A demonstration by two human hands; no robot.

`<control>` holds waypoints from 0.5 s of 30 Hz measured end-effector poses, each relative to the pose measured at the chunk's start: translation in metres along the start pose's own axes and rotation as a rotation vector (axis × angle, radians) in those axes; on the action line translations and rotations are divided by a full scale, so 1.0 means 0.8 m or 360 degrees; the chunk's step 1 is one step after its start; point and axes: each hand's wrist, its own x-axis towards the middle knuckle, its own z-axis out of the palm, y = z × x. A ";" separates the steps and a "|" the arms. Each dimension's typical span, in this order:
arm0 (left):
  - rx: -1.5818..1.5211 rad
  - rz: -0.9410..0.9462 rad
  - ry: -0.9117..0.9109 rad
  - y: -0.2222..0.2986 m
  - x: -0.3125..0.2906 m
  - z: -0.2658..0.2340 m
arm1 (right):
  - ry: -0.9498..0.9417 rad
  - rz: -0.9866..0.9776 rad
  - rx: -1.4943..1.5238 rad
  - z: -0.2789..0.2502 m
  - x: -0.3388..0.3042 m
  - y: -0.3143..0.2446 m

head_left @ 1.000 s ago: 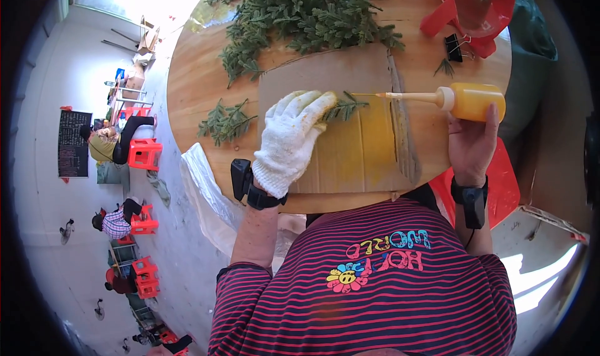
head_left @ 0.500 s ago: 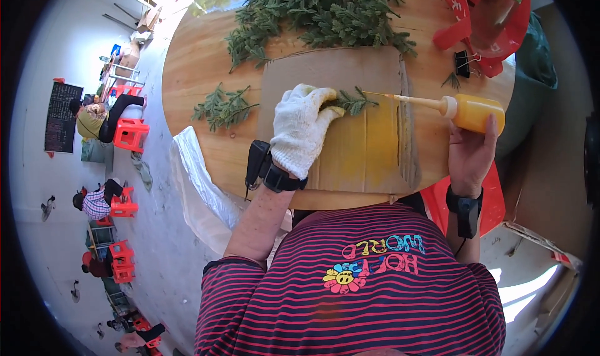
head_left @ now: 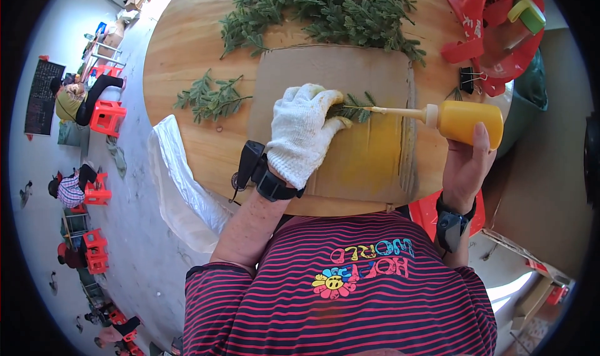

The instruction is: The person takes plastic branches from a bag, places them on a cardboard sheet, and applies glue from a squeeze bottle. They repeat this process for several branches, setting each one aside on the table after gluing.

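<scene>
My left hand (head_left: pixel 304 130), in a white knit glove, pinches a small green fir sprig (head_left: pixel 359 108) above a cardboard sheet (head_left: pixel 300 68). The part of the sprig inside the fingers is hidden. Bare and wrapped round its base, my right hand (head_left: pixel 467 162) holds a squeeze bottle (head_left: pixel 470 122) of yellow liquid on its side. The bottle's long thin nozzle (head_left: pixel 400 111) points left and its tip reaches in among the sprig's needles. Under the sprig and nozzle, a yellow stain (head_left: pixel 378 153) covers part of the cardboard.
A big pile of fir sprigs (head_left: pixel 325 12) lies at the table's far side, with a smaller bunch (head_left: pixel 212 96) to the left. Far right are a red plastic bag (head_left: pixel 494 43), a jar with a green lid (head_left: pixel 530 15) and a black binder clip (head_left: pixel 467 79). People sit on red stools at left.
The bottle has moved left, bringing its nozzle tip from just beside the sprig in among its needles. My left hand still holds the sprig. The whole view has shifted slightly.
</scene>
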 end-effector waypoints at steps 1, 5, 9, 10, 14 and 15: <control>-0.0002 -0.0006 -0.0017 0.000 0.000 -0.001 | -0.0002 -0.0023 -0.0050 0.001 0.001 0.000; -0.0013 -0.0029 -0.0055 -0.002 0.001 -0.001 | 0.0019 -0.0074 -0.0165 0.019 0.002 -0.002; -0.0025 -0.0040 -0.0070 -0.002 0.001 -0.003 | 0.0079 -0.0088 -0.0203 0.034 0.002 -0.005; -0.0033 -0.0039 -0.0077 -0.002 0.001 -0.003 | 0.0087 -0.0087 -0.0218 0.035 0.002 -0.005; -0.0041 -0.0037 -0.0089 -0.003 0.001 -0.002 | 0.0071 -0.0071 -0.0268 0.036 0.002 -0.005; -0.0039 -0.0034 -0.0093 -0.003 0.001 -0.002 | 0.0061 -0.0064 -0.0284 0.037 0.002 -0.006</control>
